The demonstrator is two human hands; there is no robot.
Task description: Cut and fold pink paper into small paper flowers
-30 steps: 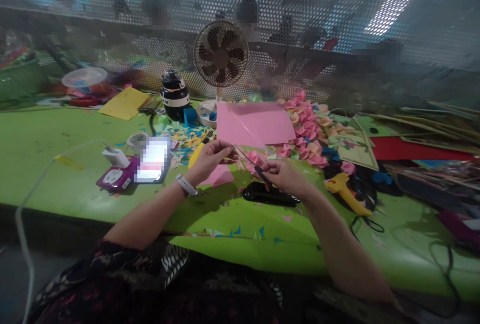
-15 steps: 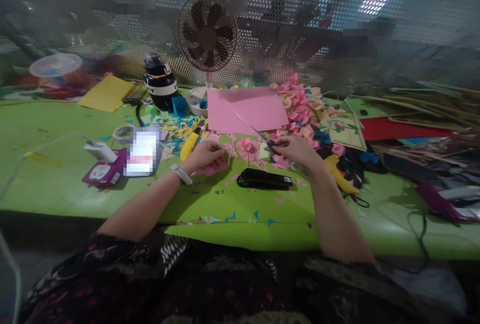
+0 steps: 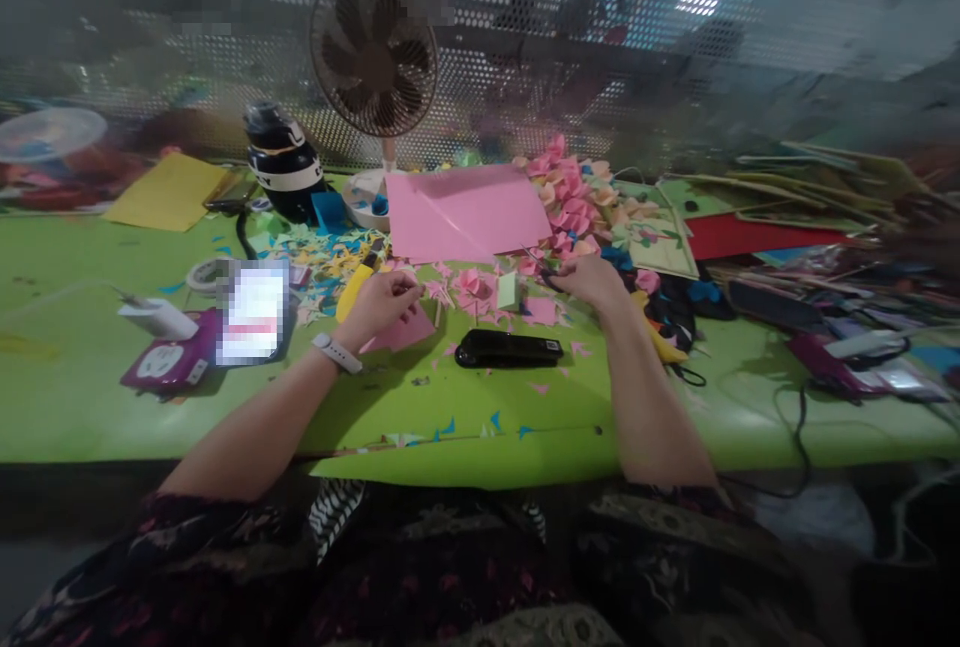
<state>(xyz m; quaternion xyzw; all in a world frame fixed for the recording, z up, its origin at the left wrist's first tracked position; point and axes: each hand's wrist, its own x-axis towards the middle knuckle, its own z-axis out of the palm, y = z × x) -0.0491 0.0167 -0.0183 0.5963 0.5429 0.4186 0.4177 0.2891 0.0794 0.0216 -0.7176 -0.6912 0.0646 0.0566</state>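
Observation:
My right hand (image 3: pixel 592 282) grips a pair of scissors (image 3: pixel 534 255) by the dark handles, blades pointing up and to the left. My left hand (image 3: pixel 384 305), a pale watch on its wrist, has its fingers curled together. Whatever is between those fingertips is too small to make out. A piece of pink paper (image 3: pixel 409 331) lies just below that hand. Between the two hands are a pink paper flower (image 3: pixel 476 289), a small pale green paper piece (image 3: pixel 508 292) and pink scraps. Nearer to me rests a black stapler (image 3: pixel 510 349).
Behind the hands lie a large pink sheet (image 3: pixel 469 212) and a heap of pink paper flowers (image 3: pixel 574 197). A fan (image 3: pixel 373 67) and a black bottle (image 3: pixel 285 167) stand at the back. A lit phone (image 3: pixel 253 312) leans at the left beside a purple power strip (image 3: pixel 161 359).
The view has shifted, so most things appear further left. The scissors blades have dropped away from the large pink sheet and look shorter. My left fingers have lifted a little off the pink paper.

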